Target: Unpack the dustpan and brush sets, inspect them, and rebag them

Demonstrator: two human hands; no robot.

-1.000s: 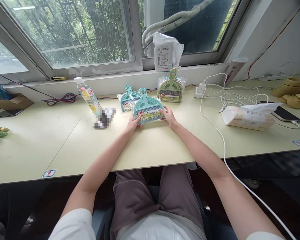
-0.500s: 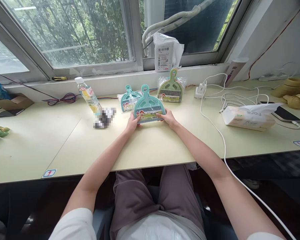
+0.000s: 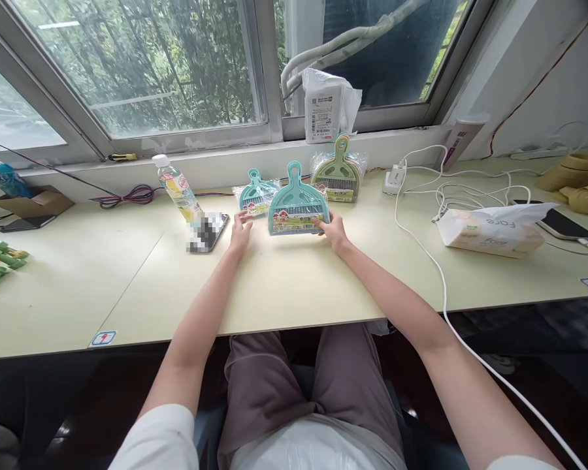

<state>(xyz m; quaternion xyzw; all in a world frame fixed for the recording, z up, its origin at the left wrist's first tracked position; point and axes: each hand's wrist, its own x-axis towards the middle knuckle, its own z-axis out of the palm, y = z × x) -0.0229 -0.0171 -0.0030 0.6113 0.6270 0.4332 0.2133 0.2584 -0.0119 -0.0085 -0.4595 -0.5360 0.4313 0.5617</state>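
Observation:
In my right hand point(image 3: 334, 232) is a teal mini dustpan-and-brush set point(image 3: 298, 212) in clear plastic wrap. Its handle points up, and my thumb lies across the printed label at the lower right corner. My left hand point(image 3: 240, 232) is off this set, with its fingers apart, beside the lower left edge of a second teal dustpan set point(image 3: 257, 196); whether the fingertips touch its wrap I cannot tell. Behind, a green dustpan set point(image 3: 340, 175) in plastic leans against the window ledge.
A drink bottle point(image 3: 179, 189) and a phone point(image 3: 219, 228) are left of my left hand. To the right lie a tissue pack point(image 3: 490, 232), a charger point(image 3: 394, 179) with white cables, and another phone point(image 3: 566, 222). A white box point(image 3: 322, 114) stands on the sill.
My left hand has let go of the front teal set and moved left toward the one behind. That front set has shifted slightly right in my right hand.

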